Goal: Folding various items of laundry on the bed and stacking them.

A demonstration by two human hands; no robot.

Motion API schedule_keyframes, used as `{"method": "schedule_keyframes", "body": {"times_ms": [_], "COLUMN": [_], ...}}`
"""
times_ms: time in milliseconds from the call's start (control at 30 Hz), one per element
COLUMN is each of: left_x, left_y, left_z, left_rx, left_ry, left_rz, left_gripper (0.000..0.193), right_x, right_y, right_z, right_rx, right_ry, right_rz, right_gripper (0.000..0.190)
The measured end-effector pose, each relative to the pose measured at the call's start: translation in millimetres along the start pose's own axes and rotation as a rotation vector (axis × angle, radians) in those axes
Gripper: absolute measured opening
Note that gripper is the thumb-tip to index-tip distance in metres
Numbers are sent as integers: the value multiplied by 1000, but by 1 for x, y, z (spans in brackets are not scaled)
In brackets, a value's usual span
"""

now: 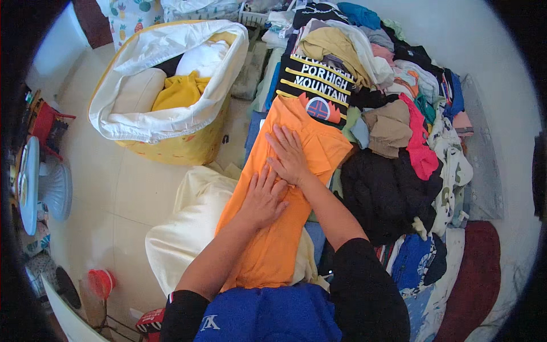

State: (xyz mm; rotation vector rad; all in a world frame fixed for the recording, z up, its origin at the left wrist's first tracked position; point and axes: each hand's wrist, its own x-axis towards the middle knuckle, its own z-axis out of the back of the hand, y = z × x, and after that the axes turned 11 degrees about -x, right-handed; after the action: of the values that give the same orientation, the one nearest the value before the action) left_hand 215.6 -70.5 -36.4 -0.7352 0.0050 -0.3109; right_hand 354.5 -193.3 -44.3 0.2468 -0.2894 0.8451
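Note:
An orange T-shirt (pixel 273 231), partly folded into a long strip, lies before me with its collar end away from me. My left hand (pixel 263 199) rests flat on its middle, fingers slightly apart. Just beyond and to the right, my right hand (pixel 288 154) presses on the upper part with spread fingers. Neither hand grips the cloth. Past the collar lies a black shirt with yellow stripes and white lettering (pixel 318 81). Cream fabric (pixel 192 222) shows under and left of the orange shirt.
A yellow fabric basket with a white lining (pixel 171 128) stands at the upper left, holding cloth items. Piled clothes (pixel 389 128) spread along the right, with a black garment (pixel 389 192) nearest. A blue stool (pixel 30 184) and a red round object (pixel 101 283) are at the left.

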Motion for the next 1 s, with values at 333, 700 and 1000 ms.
{"method": "schedule_keyframes", "body": {"times_ms": [333, 700, 1000], "left_x": [-1, 4, -112], "left_y": [-11, -2, 50], "left_z": [-3, 0, 74], "left_rx": [52, -54, -894], "left_ry": [-193, -56, -417], "left_rz": [-133, -149, 301], "left_gripper": [62, 51, 26], "right_x": [-30, -47, -130], "right_y": [-4, -8, 48], "right_z": [41, 22, 101], "right_rx": [6, -314, 98], "right_ry": [-103, 55, -65], "right_rz": [-154, -313, -137], "right_gripper": [59, 66, 42]}}
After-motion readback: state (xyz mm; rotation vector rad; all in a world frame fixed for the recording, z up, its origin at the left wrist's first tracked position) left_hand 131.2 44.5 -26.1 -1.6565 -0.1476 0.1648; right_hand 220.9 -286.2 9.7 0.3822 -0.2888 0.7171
